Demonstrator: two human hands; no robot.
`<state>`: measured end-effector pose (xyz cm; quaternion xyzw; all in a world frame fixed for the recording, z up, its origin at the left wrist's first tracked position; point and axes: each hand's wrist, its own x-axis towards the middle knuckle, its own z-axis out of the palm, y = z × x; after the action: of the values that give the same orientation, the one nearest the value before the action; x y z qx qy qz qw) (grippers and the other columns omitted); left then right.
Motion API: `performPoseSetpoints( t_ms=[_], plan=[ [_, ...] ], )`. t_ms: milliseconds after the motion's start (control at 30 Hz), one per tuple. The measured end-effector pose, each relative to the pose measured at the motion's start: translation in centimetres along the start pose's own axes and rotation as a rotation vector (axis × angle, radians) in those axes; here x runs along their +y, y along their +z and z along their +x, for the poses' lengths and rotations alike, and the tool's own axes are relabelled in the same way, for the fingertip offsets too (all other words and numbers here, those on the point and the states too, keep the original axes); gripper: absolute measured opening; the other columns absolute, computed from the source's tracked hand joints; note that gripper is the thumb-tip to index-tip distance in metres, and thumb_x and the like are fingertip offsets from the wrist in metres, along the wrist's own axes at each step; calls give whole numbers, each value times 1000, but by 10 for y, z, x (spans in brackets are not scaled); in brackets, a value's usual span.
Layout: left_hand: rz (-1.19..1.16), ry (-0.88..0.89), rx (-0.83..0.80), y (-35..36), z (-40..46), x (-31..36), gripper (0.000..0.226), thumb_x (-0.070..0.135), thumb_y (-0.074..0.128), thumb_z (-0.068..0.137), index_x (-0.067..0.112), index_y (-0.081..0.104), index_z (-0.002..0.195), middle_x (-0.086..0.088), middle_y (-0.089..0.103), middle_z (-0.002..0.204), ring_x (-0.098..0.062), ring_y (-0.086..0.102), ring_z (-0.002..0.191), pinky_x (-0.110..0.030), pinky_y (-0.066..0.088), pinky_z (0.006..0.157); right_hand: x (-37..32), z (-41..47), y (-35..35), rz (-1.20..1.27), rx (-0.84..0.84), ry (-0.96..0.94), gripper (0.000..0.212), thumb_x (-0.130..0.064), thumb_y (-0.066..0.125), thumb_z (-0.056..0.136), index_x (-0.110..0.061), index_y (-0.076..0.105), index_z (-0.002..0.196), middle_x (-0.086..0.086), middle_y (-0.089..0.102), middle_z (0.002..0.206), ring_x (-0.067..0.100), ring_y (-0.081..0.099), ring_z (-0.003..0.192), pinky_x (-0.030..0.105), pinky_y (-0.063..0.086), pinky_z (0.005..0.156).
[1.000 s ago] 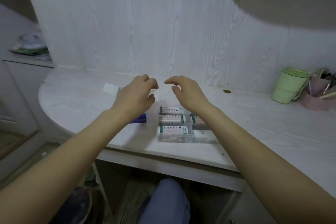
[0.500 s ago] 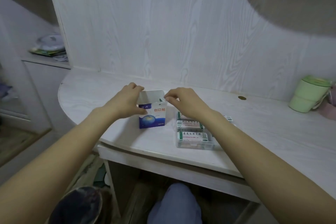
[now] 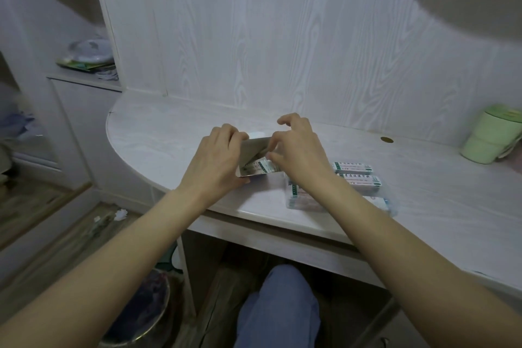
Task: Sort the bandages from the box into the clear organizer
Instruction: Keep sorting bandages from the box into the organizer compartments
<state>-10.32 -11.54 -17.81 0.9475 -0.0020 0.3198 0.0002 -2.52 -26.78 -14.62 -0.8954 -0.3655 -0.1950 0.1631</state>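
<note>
My left hand [image 3: 213, 159] grips the small bandage box [image 3: 252, 147], tipped on its side with the open end toward the right. Bandage strips [image 3: 261, 166] with green print show inside the opening. My right hand [image 3: 299, 154] is at that opening, thumb and fingertips pinching the strips. The clear organizer [image 3: 354, 186] lies on the desk just right of the box, partly under my right wrist. Several white-and-green bandage packs fill its compartments.
A green cup [image 3: 493, 134] stands at the desk's far right. A small brass disc [image 3: 386, 139] is set into the desktop [image 3: 158, 133] behind the organizer. A shelf overhangs at upper right. The curved desk edge runs near my forearms; a bin sits below left.
The box stood upright with my hands at its top flap. Now it is tipped on its side in my left hand, and my right fingers have reached the strips in its opening.
</note>
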Motion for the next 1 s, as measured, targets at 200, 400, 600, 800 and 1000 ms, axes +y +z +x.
performPoseSetpoints(
  t_ms=[200, 400, 600, 800, 1000],
  plan=[
    [-9, -6, 11, -1, 0, 3, 80, 35, 91, 48, -2, 59, 111, -18, 56, 99, -35, 56, 82, -38, 46, 64, -11, 0, 9, -50, -85, 47, 13, -26, 68, 82, -18, 71, 93, 3, 31, 142, 20, 23, 134, 40, 19, 108],
    [-23, -9, 7, 0, 2, 1, 79, 32, 91, 49, -2, 58, 112, -18, 56, 101, -35, 55, 86, -37, 44, 66, -16, 9, 15, -2, -163, 111, 9, -22, 69, 82, -16, 69, 90, 4, 33, 137, 23, 25, 130, 42, 22, 105],
    [-7, -11, 18, 2, 5, 0, 80, 32, 92, 47, -1, 58, 112, -17, 56, 100, -34, 56, 85, -37, 44, 66, -18, 16, 17, -120, -218, 95, 14, -18, 61, 87, -12, 66, 99, 6, 35, 138, 25, 25, 131, 53, 10, 111],
    [1, -63, 54, 7, 4, -1, 73, 36, 86, 60, 6, 56, 119, -12, 53, 111, -30, 53, 99, -40, 38, 84, -23, 15, 0, 59, -29, 96, 17, -22, 57, 88, -11, 68, 96, 4, 35, 137, 22, 23, 131, 43, 15, 109],
    [47, -141, -54, 0, 12, -6, 71, 45, 66, 80, 13, 42, 138, -6, 46, 134, -24, 37, 131, -54, 9, 113, -7, 19, -19, 192, 72, 107, 15, -17, 58, 89, -8, 65, 98, 6, 44, 118, 22, 32, 116, 23, 32, 88]
  ],
)
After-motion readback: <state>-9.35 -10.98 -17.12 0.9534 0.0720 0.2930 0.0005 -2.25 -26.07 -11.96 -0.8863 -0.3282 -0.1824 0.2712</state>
